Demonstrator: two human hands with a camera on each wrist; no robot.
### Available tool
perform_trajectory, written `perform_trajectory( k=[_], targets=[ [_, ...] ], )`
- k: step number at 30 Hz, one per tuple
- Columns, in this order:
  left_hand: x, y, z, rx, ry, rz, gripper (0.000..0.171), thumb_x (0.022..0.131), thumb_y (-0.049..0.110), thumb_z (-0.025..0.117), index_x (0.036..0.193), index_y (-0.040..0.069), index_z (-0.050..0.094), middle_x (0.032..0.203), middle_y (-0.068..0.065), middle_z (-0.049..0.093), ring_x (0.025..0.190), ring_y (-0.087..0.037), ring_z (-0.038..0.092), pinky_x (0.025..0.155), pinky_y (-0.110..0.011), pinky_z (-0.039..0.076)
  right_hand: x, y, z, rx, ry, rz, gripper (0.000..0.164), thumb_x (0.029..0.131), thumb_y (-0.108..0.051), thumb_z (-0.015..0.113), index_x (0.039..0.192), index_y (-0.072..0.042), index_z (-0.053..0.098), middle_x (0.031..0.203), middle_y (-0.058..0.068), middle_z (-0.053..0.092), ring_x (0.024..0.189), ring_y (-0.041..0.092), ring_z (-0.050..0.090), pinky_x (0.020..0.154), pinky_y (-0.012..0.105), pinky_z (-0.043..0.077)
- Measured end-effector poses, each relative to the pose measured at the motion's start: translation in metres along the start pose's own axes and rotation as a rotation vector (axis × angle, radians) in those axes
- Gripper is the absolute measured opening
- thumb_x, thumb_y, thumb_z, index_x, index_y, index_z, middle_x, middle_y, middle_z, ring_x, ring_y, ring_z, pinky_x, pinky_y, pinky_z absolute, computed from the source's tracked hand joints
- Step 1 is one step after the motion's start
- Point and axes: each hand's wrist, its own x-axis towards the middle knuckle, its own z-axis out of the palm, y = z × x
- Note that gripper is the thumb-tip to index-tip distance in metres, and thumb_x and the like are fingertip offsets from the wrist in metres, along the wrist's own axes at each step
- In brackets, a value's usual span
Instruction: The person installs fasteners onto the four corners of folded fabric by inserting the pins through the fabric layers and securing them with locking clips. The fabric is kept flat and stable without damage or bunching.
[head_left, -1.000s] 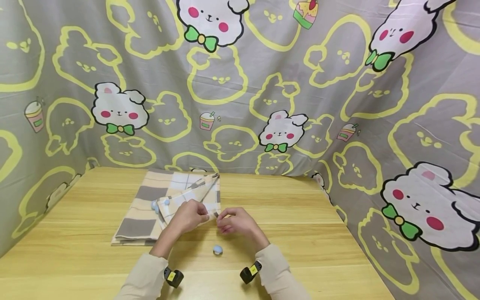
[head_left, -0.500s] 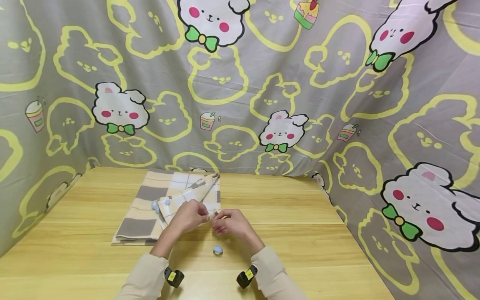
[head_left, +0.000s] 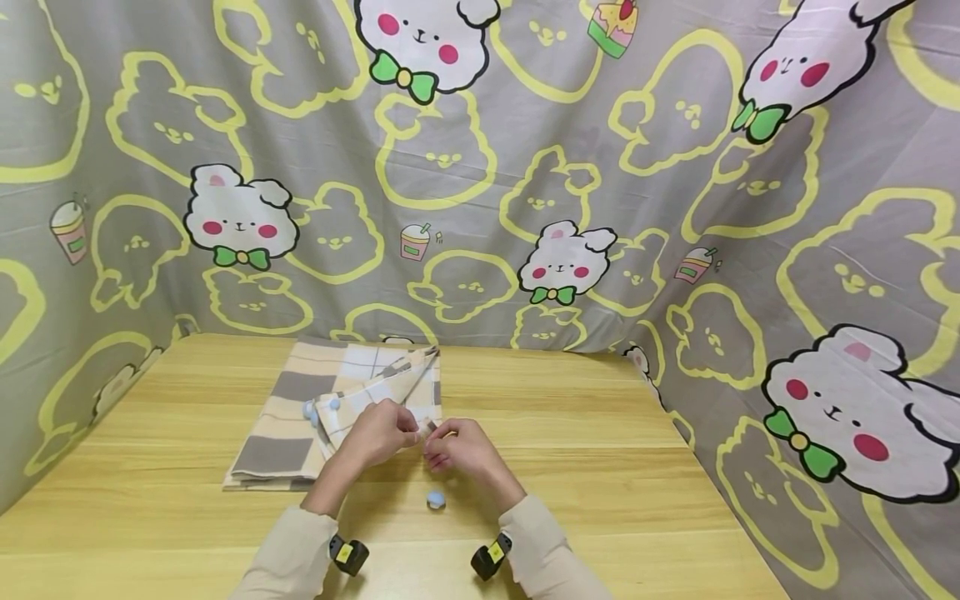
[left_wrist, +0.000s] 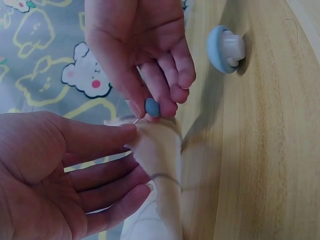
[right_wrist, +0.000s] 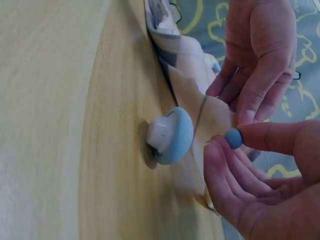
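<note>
My left hand (head_left: 381, 431) pinches the edge of a folded checked cloth (head_left: 281, 417) in beige, grey and white, its corner (left_wrist: 157, 145) lifted off the table. Between thumb and fingertips, my right hand (head_left: 467, 446) pinches a pin by its small round blue head (right_wrist: 233, 138). A short stretch of thin needle shows in the left wrist view, right at the cloth corner and the left thumb. The needle's tip is hidden. A mushroom-shaped fastener with a ribbed blue cap (right_wrist: 178, 136) and a whitish stem lies on its side nearer to me than both hands.
More blue fasteners (head_left: 310, 410) sit on the cloth's folded flap, one with a round blue head (head_left: 334, 404). The cloth lies on a wooden table (head_left: 562, 500). A grey curtain (head_left: 465, 217) with cartoon print hangs behind and at the sides.
My right hand has moved slightly left, closer to the cloth edge and the left hand. The left hand, cloth and loose fastener have stayed in place.
</note>
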Motion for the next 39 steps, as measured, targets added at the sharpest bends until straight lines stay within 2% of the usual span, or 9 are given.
perform_trajectory(
  k=[6, 9, 12, 14, 17, 21, 27, 34, 39],
  targets=[
    [-0.0003, 0.001, -0.0004, 0.005, 0.004, -0.003, 0.012, 0.078, 0.013, 0.077, 0.067, 0.014, 0.07, 0.068, 0.004, 0.067, 0.062, -0.011, 0.057, 0.059, -0.03, 0.045, -0.0003, -0.0029, 0.0023, 0.035, 0.038, 0.006, 0.032, 0.079, 0.005, 0.065, 0.104, 0.009, 0.045, 0.075, 0.026, 0.066, 0.06, 0.028, 0.066, 0.059, 0.039, 0.056],
    [-0.0001, 0.0011, -0.0007, 0.005, 0.0, -0.003, 0.012, 0.077, 0.013, 0.077, 0.068, 0.014, 0.07, 0.068, 0.004, 0.067, 0.062, -0.011, 0.057, 0.059, -0.03, 0.045, -0.0003, -0.0025, 0.0015, 0.062, 0.021, -0.01, 0.044, 0.08, 0.006, 0.063, 0.117, 0.006, 0.039, 0.075, 0.027, 0.066, 0.057, 0.025, 0.064, 0.06, 0.039, 0.056],
    [0.0001, 0.0012, -0.0006, 0.004, -0.005, -0.002, 0.01, 0.077, 0.012, 0.077, 0.069, 0.013, 0.071, 0.068, 0.003, 0.067, 0.063, -0.012, 0.059, 0.059, -0.03, 0.045, -0.0003, -0.0014, 0.0005, 0.065, -0.001, -0.028, 0.05, 0.081, 0.007, 0.061, 0.126, 0.001, 0.04, 0.076, 0.027, 0.066, 0.057, 0.024, 0.063, 0.06, 0.04, 0.056],
    [0.0002, 0.0011, -0.0004, 0.005, -0.008, -0.003, 0.01, 0.077, 0.012, 0.077, 0.069, 0.013, 0.071, 0.069, 0.003, 0.067, 0.064, -0.012, 0.059, 0.059, -0.03, 0.046, -0.0006, -0.0013, 0.0003, 0.056, -0.009, -0.031, 0.046, 0.081, 0.007, 0.06, 0.124, 0.0, 0.045, 0.077, 0.026, 0.066, 0.057, 0.024, 0.063, 0.06, 0.04, 0.056],
    [0.0001, 0.0015, -0.0001, 0.003, -0.008, -0.006, 0.01, 0.077, 0.013, 0.077, 0.069, 0.014, 0.071, 0.069, 0.003, 0.068, 0.064, -0.012, 0.059, 0.059, -0.03, 0.046, -0.0012, -0.0013, 0.0005, 0.042, -0.005, -0.026, 0.031, 0.081, 0.005, 0.062, 0.111, 0.001, 0.053, 0.077, 0.026, 0.067, 0.058, 0.024, 0.064, 0.059, 0.039, 0.056],
    [0.0005, 0.0021, -0.0003, -0.003, -0.002, -0.011, 0.011, 0.077, 0.014, 0.078, 0.068, 0.014, 0.071, 0.068, 0.004, 0.068, 0.062, -0.011, 0.057, 0.059, -0.03, 0.044, -0.002, -0.0021, 0.0012, 0.054, 0.012, -0.012, 0.02, 0.08, 0.003, 0.063, 0.099, 0.002, 0.056, 0.077, 0.025, 0.067, 0.06, 0.024, 0.065, 0.059, 0.038, 0.056],
    [-0.0004, 0.0009, -0.0032, -0.031, -0.002, -0.014, 0.012, 0.08, 0.015, 0.075, 0.069, 0.012, 0.072, 0.067, 0.003, 0.069, 0.058, -0.011, 0.052, 0.056, -0.029, 0.041, -0.0025, -0.0025, 0.0016, 0.068, 0.015, -0.008, 0.016, 0.083, 0.002, 0.062, 0.098, 0.005, 0.056, 0.082, 0.025, 0.067, 0.062, 0.026, 0.066, 0.06, 0.04, 0.056],
    [-0.0017, -0.0014, -0.0078, -0.039, 0.022, -0.042, 0.028, 0.089, 0.02, 0.067, 0.063, 0.009, 0.067, 0.049, 0.004, 0.05, 0.045, -0.011, 0.037, 0.047, -0.026, 0.029, -0.0037, -0.0048, 0.0012, 0.082, 0.004, 0.005, 0.015, 0.084, 0.002, 0.062, 0.098, 0.005, 0.055, 0.085, 0.027, 0.067, 0.064, 0.026, 0.067, 0.061, 0.04, 0.056],
    [-0.0013, -0.0006, -0.0059, -0.103, -0.006, -0.065, 0.025, 0.09, 0.018, 0.065, 0.067, 0.007, 0.069, 0.049, 0.0, 0.058, 0.043, -0.017, 0.053, 0.044, -0.026, 0.038, -0.0023, -0.0052, 0.0019, 0.079, 0.008, 0.012, 0.015, 0.084, 0.002, 0.062, 0.097, 0.005, 0.055, 0.084, 0.025, 0.068, 0.064, 0.025, 0.067, 0.062, 0.04, 0.056]
  ],
)
